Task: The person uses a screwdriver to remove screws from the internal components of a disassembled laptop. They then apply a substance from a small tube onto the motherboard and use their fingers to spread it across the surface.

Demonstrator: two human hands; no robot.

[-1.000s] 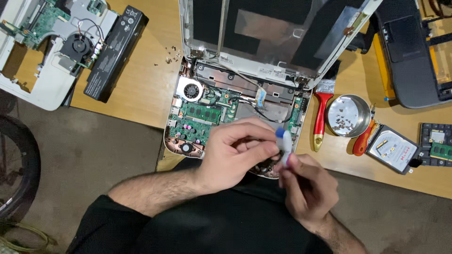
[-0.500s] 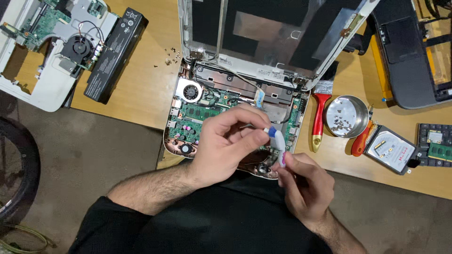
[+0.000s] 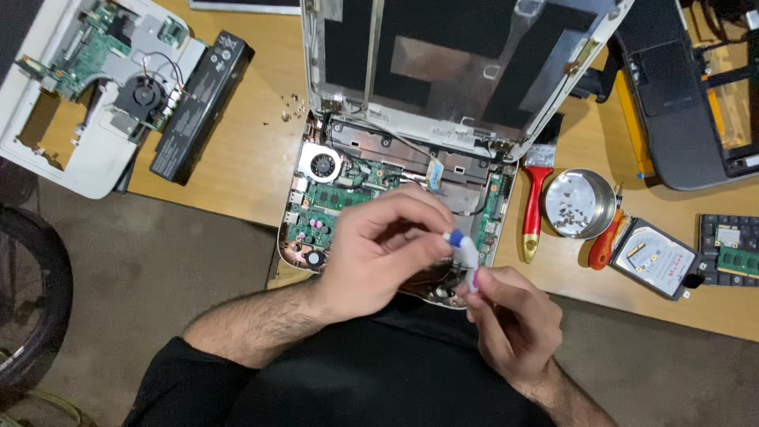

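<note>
Evidently, in the head view, both hands meet over the near edge of an opened laptop base (image 3: pixel 395 205), whose green board and small fan lie bare under the raised lid. The left hand (image 3: pixel 379 249) pinches the blue-tipped end of a small white tube (image 3: pixel 462 251) between thumb and fingertips; the right hand (image 3: pixel 510 316) is closed around the tube's lower end, fingers curled tight. The tube sits tilted between the two hands, above the base's front right corner and not touching the board. It looks like the cap end is being worked, so the step in hand seems to be readying the tube for use. The next move would call for a steady grip below and a careful twist or pull above. To the right lie a red-handled brush (image 3: pixel 534 209) and a round metal dish (image 3: pixel 581 203) of screws.
</note>
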